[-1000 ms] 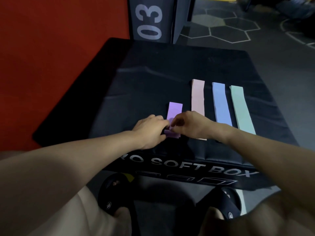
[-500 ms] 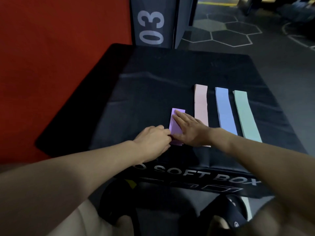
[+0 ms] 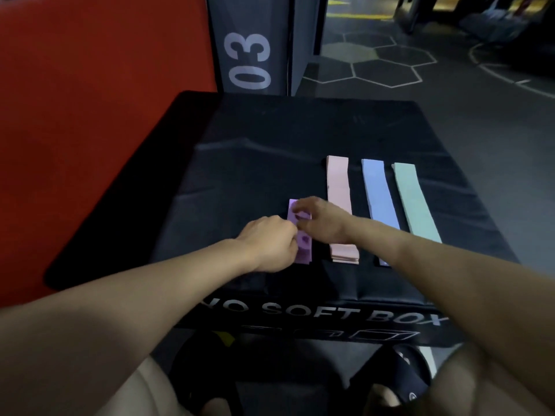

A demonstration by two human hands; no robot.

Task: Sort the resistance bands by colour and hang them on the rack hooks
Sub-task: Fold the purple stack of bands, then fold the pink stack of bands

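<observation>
Dim gym floor, black soft box [image 3: 270, 151] for a table: we work the purple band [image 3: 301, 235] at its near edge.
Our left hand [image 3: 270, 241] and right hand [image 3: 321, 223] have fingers curled, pinching it (soft, light, floppy); its long axis runs away from us, beside the pink band [image 3: 339, 190], so we'd grip the ends.

Middle of the purple band [image 3: 302, 254] behind both hands, blue band's [image 3: 379, 192] near end under the right forearm.
</observation>
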